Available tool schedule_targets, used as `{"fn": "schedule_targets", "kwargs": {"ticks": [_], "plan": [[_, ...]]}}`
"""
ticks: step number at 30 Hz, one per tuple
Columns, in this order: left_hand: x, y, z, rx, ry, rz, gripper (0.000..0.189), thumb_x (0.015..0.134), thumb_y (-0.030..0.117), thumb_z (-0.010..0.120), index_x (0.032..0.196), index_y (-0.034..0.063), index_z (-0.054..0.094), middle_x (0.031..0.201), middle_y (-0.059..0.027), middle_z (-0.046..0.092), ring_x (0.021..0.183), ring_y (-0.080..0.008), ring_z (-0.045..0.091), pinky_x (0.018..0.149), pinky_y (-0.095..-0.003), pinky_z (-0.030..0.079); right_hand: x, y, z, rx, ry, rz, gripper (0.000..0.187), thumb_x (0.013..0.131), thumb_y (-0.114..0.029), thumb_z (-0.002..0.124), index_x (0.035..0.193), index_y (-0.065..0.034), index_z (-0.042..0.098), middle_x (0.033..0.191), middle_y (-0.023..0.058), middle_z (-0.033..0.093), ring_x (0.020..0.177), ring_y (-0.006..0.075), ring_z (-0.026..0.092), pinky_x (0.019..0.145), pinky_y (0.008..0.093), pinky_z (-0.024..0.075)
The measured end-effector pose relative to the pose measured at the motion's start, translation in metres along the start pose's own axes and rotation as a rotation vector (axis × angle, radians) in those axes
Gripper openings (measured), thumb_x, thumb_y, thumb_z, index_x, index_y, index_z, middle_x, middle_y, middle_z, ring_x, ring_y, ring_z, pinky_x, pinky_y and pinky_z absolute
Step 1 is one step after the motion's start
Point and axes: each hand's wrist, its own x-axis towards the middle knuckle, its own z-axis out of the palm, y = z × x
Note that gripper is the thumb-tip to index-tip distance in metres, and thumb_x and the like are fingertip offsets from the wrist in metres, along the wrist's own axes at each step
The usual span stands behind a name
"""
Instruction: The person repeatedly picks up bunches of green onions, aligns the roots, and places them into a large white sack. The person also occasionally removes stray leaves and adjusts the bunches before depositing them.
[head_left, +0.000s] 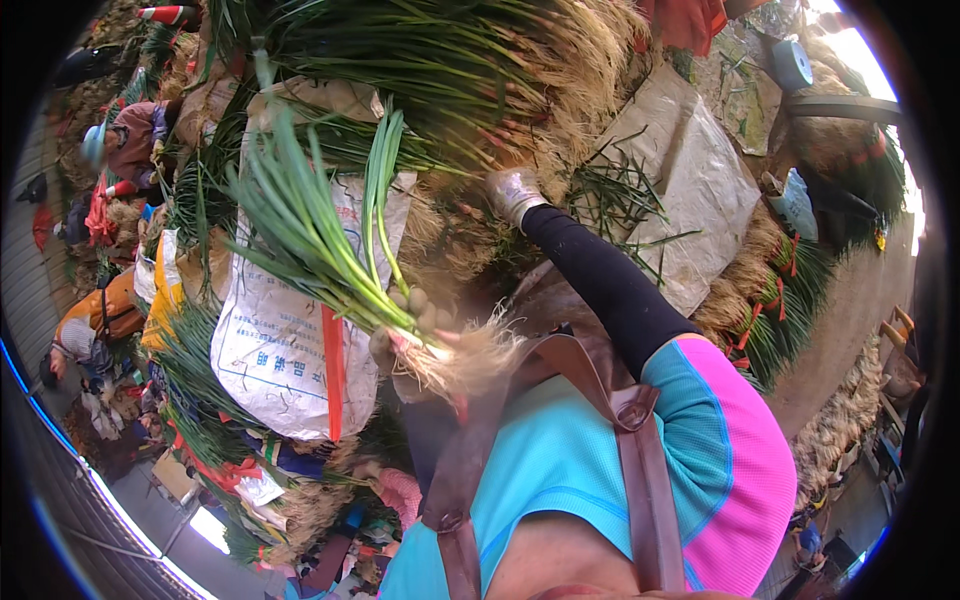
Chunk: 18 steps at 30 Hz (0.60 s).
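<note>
My left hand (421, 309), in a soiled glove, is closed around a bunch of green onions (322, 262). Their leaves point to the upper left, and their pale roots hang blurred near my apron. My right hand (514, 193), in a whitish glove, reaches to the root side of a big pile of green onions (420, 67). Stems end against its fingers, whose grip is hidden. Beneath the held bunch lies a white woven sack (277, 360) bearing writing, with a red strip (332, 375) across it.
Right of the pile lies a pale plastic sheet (697, 180) with loose green leaves. Tied onion bundles (780, 307) stand farther right. Co-workers (135, 142) sit or bend among more heaps at the left, and another person's checked pink sleeve (399, 491) shows near the bottom.
</note>
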Motion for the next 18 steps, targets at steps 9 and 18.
{"fn": "schedule_targets", "kwargs": {"ticks": [9,18], "plan": [[-0.005,-0.013,-0.076,0.093,0.320,-0.075,0.070,0.086,0.027,0.063,0.142,-0.0038,0.034,0.136,-0.0232,0.046,0.118,-0.0295,0.053,0.102,-0.0454,0.044,-0.123,-0.024,-0.059,0.697,0.088,-0.187,0.027,0.087,-0.033,0.064,0.083,-0.0059,0.065,0.071,0.0172,0.064,0.064,0.0335,0.064,0.060,0.0436,0.0505],[0.001,-0.017,-0.095,0.193,0.297,-0.013,0.065,0.083,0.027,0.066,0.137,-0.0003,0.040,0.133,-0.0212,0.046,0.118,-0.0285,0.050,0.096,-0.0468,0.045,-0.107,-0.049,-0.052,1.991,-0.521,0.192,0.032,0.100,-0.033,0.053,0.101,-0.0018,0.059,0.082,0.0008,0.057,0.064,0.0105,0.055,0.053,0.0250,0.0494]]}}
